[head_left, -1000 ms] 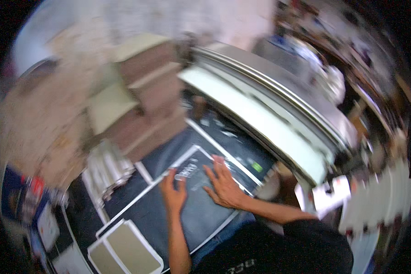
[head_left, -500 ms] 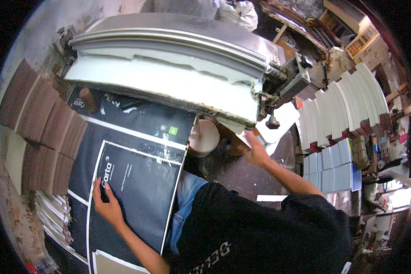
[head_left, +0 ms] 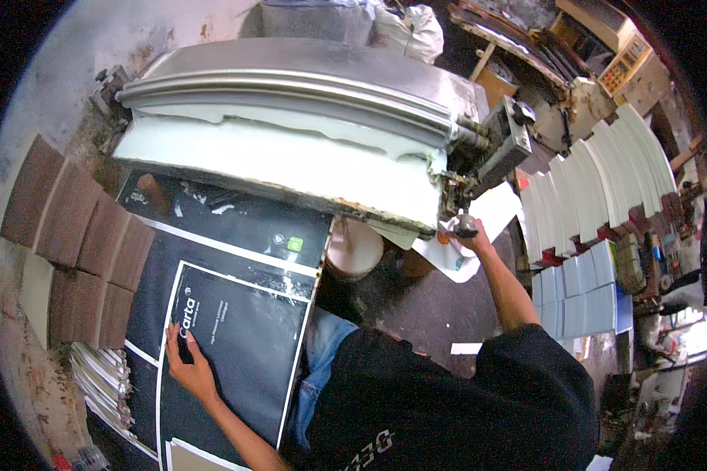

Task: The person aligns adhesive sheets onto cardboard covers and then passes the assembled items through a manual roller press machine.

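Note:
My left hand (head_left: 192, 375) lies flat on a black printed sheet (head_left: 247, 365) with white border lines, its fingers spread near the lettering. Ahead stretches a wide roller machine (head_left: 291, 82) with a metal bar and a broad white, wet-looking surface (head_left: 267, 149). My right hand (head_left: 478, 237) is at the machine's right end, fingers bent around a dark knob (head_left: 465, 225); the knob partly hides them. Just below that hand, a loose white paper sheet (head_left: 459, 271) hangs or lies at an angle.
Brown board stacks (head_left: 78, 220) stand at the left, above a pile of white-edged sheets (head_left: 106, 385). A white bucket (head_left: 356, 250) sits under the machine. On the right are stacks of white-edged paper blocks (head_left: 597, 184) and pale blue blocks (head_left: 577, 286).
My right hand has moved right and slightly up, onto the dark knob. My left hand stays on the black sheet. The whole view has shifted slightly.

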A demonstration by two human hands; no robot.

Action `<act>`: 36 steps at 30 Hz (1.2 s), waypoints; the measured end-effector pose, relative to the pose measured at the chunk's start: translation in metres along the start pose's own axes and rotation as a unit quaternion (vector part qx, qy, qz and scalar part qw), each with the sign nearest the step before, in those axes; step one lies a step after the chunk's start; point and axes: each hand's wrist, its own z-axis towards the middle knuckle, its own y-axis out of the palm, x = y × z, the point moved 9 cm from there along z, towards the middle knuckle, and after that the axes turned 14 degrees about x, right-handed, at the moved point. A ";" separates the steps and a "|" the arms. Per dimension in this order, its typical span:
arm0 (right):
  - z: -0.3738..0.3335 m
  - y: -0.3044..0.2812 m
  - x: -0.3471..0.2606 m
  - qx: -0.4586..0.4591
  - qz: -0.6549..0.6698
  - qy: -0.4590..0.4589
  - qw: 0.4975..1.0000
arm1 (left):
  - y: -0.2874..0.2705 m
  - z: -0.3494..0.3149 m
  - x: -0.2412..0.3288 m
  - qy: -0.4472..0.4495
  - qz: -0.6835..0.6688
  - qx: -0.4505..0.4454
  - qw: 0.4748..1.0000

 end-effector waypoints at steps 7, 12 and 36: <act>-0.007 0.010 0.030 0.088 0.049 0.013 0.995 | 0.002 -0.002 0.011 0.020 -0.013 -0.011 1.000; 0.006 0.004 -0.031 0.027 0.008 -0.029 0.999 | -0.007 -0.001 0.002 -0.001 -0.012 -0.009 1.000; 0.022 -0.070 -0.036 0.093 0.101 0.048 0.989 | -0.007 -0.002 -0.005 0.039 -0.002 0.019 0.999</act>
